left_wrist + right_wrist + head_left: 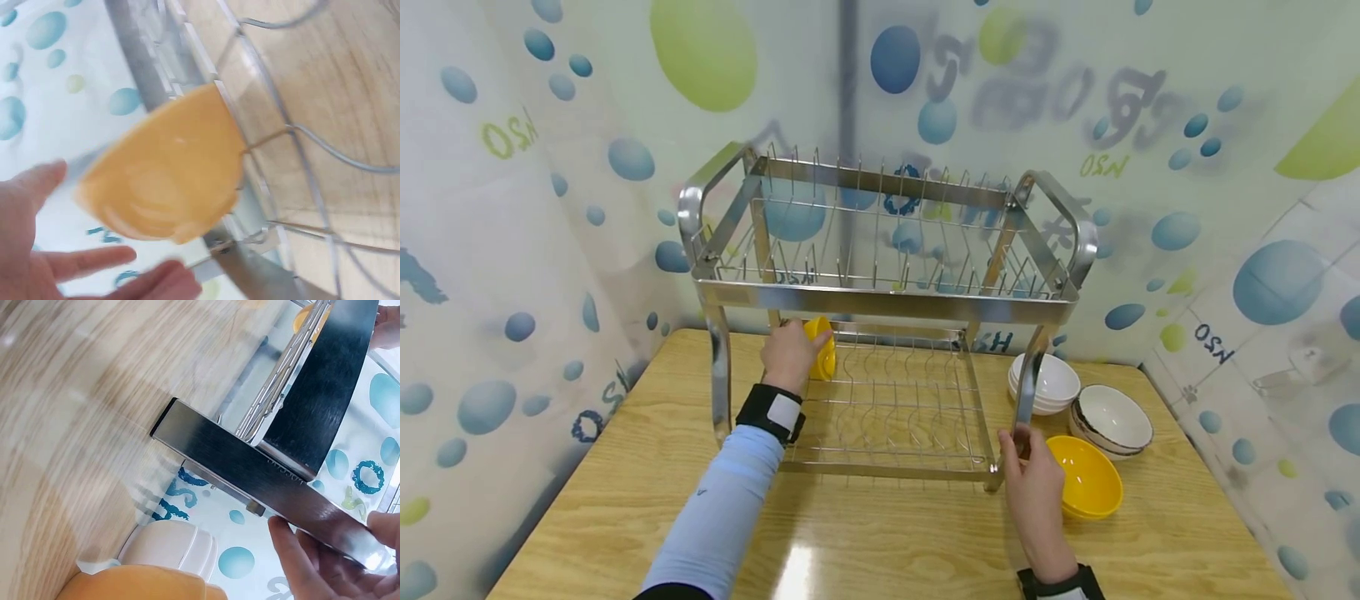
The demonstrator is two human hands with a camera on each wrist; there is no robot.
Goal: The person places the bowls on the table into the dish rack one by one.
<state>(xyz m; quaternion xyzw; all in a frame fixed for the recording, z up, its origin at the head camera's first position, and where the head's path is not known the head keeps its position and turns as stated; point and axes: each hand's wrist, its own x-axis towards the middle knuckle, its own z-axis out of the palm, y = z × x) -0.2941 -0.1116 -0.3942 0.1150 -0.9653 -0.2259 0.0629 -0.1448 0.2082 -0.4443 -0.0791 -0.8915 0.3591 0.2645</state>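
Observation:
A yellow bowl (169,169) stands on its edge among the wires at the left of the lower tier of a two-tier metal dish rack (887,302). My left hand (788,357) is beside this bowl, its fingers (94,261) spread and apart from the bowl's surface in the left wrist view. At the rack's front right leg, my right hand (1033,479) grips the metal upright, thumb on one side and fingers (290,550) on the other.
To the right of the rack, on the wooden table (880,542), are a yellow bowl (1086,477), dark-rimmed white bowls (1116,417) and stacked white bowls (1048,383). Upright wires line the rack's upper tier. A patterned curtain (865,75) hangs close behind it.

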